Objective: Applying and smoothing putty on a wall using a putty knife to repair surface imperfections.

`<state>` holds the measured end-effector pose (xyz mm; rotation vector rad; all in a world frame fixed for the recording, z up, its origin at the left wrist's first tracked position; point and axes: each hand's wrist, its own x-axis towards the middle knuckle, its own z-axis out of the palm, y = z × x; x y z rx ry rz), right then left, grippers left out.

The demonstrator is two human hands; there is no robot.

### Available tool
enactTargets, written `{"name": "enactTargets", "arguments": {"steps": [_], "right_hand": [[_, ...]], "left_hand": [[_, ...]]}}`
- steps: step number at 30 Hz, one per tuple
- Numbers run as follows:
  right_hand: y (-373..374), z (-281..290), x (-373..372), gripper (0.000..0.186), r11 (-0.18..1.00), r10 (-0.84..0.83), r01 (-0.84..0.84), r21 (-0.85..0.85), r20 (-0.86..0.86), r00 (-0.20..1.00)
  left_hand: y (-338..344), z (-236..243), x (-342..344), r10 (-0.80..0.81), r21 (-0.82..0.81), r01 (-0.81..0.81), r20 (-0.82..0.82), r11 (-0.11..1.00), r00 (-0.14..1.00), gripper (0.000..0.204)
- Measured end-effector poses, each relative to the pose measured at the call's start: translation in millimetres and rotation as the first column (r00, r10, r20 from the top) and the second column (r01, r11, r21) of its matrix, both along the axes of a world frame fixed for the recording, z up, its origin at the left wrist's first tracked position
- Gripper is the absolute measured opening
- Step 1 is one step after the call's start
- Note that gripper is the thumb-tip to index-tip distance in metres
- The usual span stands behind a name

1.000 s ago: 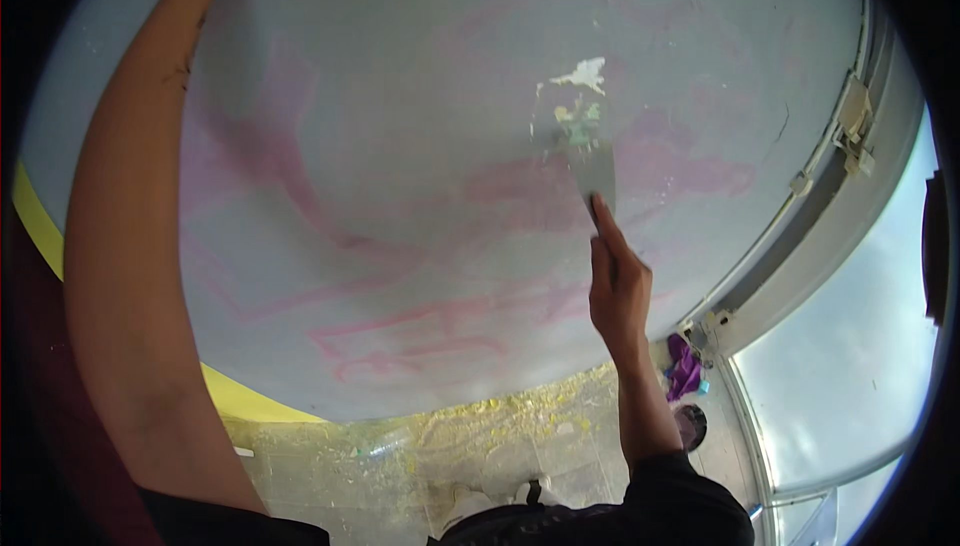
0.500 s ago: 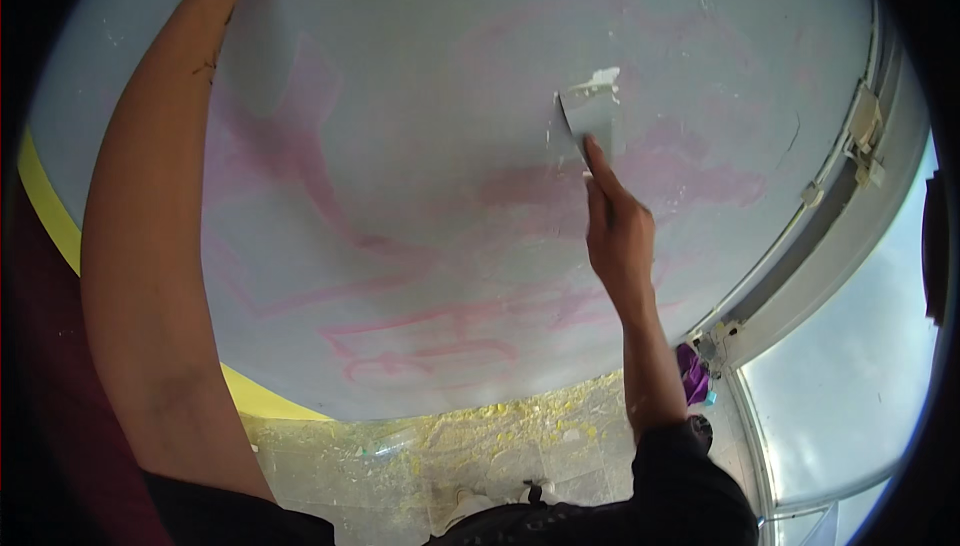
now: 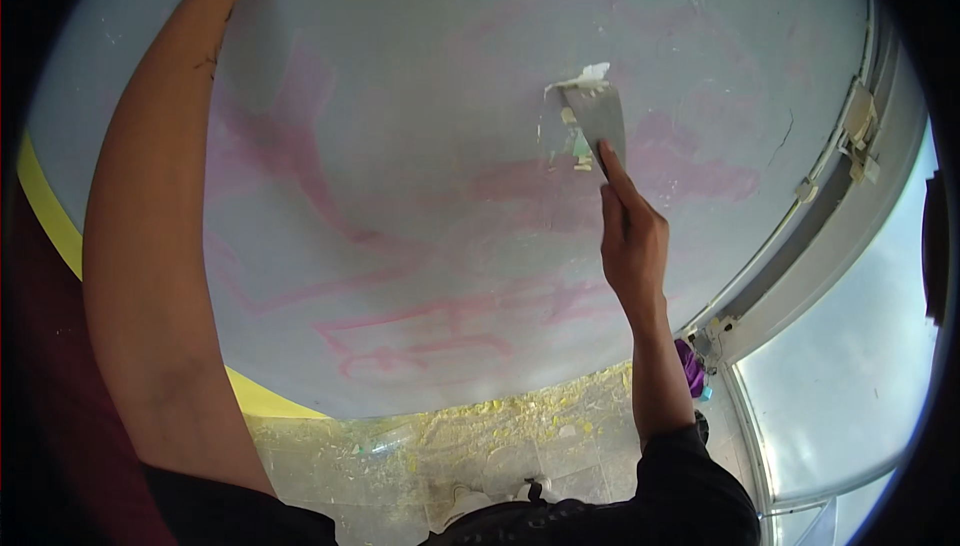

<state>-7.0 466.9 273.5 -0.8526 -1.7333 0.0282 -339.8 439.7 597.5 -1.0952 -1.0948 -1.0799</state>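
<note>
My right hand (image 3: 637, 236) is closed around a wide metal scraper (image 3: 602, 111), its index finger stretched along the blade. The blade's upper edge lies against a grey-blue wall (image 3: 420, 126) with faded pink marks. White chipped paint (image 3: 594, 74) shows right at that edge. Beside the blade is a small bared patch (image 3: 582, 149) in pale yellow and green. My left forearm (image 3: 150, 246) reaches up along the wall at the left, and its hand is cut off by the top of the picture.
Yellow and pale paint flakes (image 3: 500, 419) litter the tiled floor (image 3: 370, 516) along the wall's foot. At right stands a window (image 3: 830, 396) with a pale frame and metal fittings (image 3: 862, 116). A purple cloth-like thing (image 3: 690, 368) lies in the lower right corner. A yellow strip (image 3: 45, 206) edges the wall.
My right hand and the scraper have shifted slightly right and the blade has turned, uncovering the yellow-green patch. The white paint at its edge has shifted a little. My left arm stays put.
</note>
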Motion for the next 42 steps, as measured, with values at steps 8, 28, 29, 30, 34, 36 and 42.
{"name": "enactTargets", "arguments": {"steps": [8, 28, 29, 30, 34, 36, 42], "right_hand": [[8, 68, -19, 0.049, 1.000, -0.003, 0.004, 0.030, -0.049, 0.999], [-5, 36, -5, 0.048, 0.990, 0.048, -0.046, -0.136, 0.015, 0.999], [-6, 38, 0, 0.048, 0.984, 0.073, -0.067, -0.164, 0.027, 0.997], [-7, 38, 7, 0.048, 0.984, 0.066, -0.061, -0.166, 0.025, 0.998], [-13, 12, 40, 0.049, 0.979, 0.070, -0.093, -0.179, -0.133, 0.989], [-21, -18, 51, 0.052, 0.955, 0.091, -0.135, -0.265, -0.174, 0.981], [-37, -76, 35, 0.056, 0.924, 0.022, -0.107, -0.366, -0.230, 0.973]], "left_hand": [[0, 1, 5, -0.036, -0.029, 0.036, -0.008, 0.999, 0.999, 0.050], [-7, -1, 2, -0.056, -0.057, 0.056, -0.001, 0.997, 0.998, 0.048], [-7, 0, 0, -0.031, -0.047, 0.030, -0.018, 0.998, 0.999, 0.047], [-6, 0, -1, -0.038, -0.049, 0.037, -0.020, 0.998, 0.999, 0.047], [8, -6, -5, -0.056, -0.016, 0.056, 0.007, 0.998, 0.998, 0.047], [18, -1, -19, -0.056, -0.001, 0.056, -0.011, 0.998, 0.998, 0.048], [34, 20, -52, 0.067, 0.205, -0.005, -0.298, 0.979, 0.952, 0.049]]}}
